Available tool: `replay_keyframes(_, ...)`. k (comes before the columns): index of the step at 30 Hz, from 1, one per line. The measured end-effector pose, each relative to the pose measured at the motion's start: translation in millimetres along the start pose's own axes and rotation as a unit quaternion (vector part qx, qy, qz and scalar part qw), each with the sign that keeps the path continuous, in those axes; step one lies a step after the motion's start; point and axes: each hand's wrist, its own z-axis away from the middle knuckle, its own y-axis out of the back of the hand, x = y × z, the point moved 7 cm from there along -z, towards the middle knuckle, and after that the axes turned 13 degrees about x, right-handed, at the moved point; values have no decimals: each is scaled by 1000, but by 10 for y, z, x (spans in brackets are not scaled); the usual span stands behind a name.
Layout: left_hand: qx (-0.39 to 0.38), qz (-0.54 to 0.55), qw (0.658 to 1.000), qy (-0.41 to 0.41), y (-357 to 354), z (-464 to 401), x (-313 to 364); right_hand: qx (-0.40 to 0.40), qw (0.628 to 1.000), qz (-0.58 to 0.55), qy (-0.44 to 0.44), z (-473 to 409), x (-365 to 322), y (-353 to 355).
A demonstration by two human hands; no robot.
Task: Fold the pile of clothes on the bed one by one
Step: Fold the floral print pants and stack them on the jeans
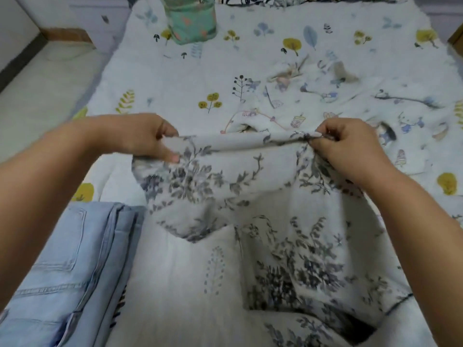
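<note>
1. The floral garment [250, 196] is held up over the near part of the bed [225, 71], its top edge stretched between both hands
2. The edge is pinched by the left hand [140, 136] between thumb and fingers; the right hand [350, 146] is curled tight round a bunched corner
3. The cloth is judged light, soft and limp; corners are best gripped
4. Its lower hem is cut off, and the folded jeans [62, 271] left of the garment are partly hidden
</note>
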Motion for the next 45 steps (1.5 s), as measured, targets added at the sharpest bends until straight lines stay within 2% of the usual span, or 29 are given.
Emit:
replay_keyframes(1,75,-31,997,1,87,-132,1,21,999,36,2,-58,53,-76)
replay_keyframes(3,231,-87,969,7,175,-318,-53,60,983,171,10,-103,200,-230)
replay_keyframes(5,313,-123,941,32,55,-393,-221,72,954,289,34,-41,326,-374)
replay_keyframes(7,307,-119,940,86,-264,-387,-481,58,941,327,61,131,364,-529)
replay_keyframes(10,223,-56,947,226,-954,-250,-927,5,932,329,155,629,387,-902)
replay_keyframes(13,184,104,910,356,-1466,-6,-1149,-150,909,346,178,1259,657,-1334)
replay_keyframes(15,193,227,885,358,-1603,46,-1134,-215,889,364,174,1525,855,-1501)
replay_keyframes(18,164,394,856,293,-1664,6,-908,-255,870,398,142,1638,897,-1546)
replay_keyframes(20,182,431,844,261,-1558,-40,-890,-241,893,363,110,1562,758,-1521)
replay_keyframes(22,240,368,871,221,-1270,-78,-931,-219,917,319,97,1533,566,-1500)
replay_keyframes(24,294,175,920,189,-876,-47,-1011,-160,945,261,112,1534,353,-1472)
replay_keyframes(25,286,53,938,187,-724,3,-1052,-155,951,233,132,1606,269,-1511)
replay_keyframes(27,185,-166,946,210,-669,128,-1161,-231,940,203,145,1824,171,-1625)
replay_keyframes(29,90,-317,917,226,-818,259,-1221,-379,893,199,141,2110,219,-1756)
replay_keyframes(30,80,-356,905,220,-906,294,-1193,-433,871,196,126,2204,266,-1760)
replay_keyframes(31,88,-372,901,204,-1004,294,-1137,-436,871,189,122,2217,292,-1736)
replay_keyframes(32,111,-372,905,173,-1110,257,-1041,-403,887,192,118,2149,318,-1682)
replay_keyframes(34,193,-329,922,66,-1320,162,-745,-219,939,227,138,1826,323,-1472)
replay_keyframes(35,224,-293,930,16,-1436,142,-599,-136,955,244,99,1634,387,-1317)
replay_keyframes(36,234,-263,936,-26,-1573,130,-475,-107,957,266,34,1495,551,-1207)
replay_keyframes(38,170,-282,941,-84,-1947,114,-396,-143,939,294,-103,1402,951,-1141)
replay_keyframes(39,122,-312,937,-101,-2123,112,-437,-171,927,310,-127,1414,1104,-1185)
replay_keyframes(40,73,-338,933,-100,-2266,105,-531,-214,915,317,-128,1454,1205,-1267)
replay_keyframes(42,9,-349,936,-39,-2388,86,-743,-277,902,318,-90,1564,1292,-1401)
replay_keyframes(43,-7,-341,940,-14,-2397,80,-785,-289,904,309,-67,1582,1276,-1413)
replay_keyframes(45,13,-327,945,-5,-2338,60,-684,-276,922,269,-34,1558,1183,-1337)
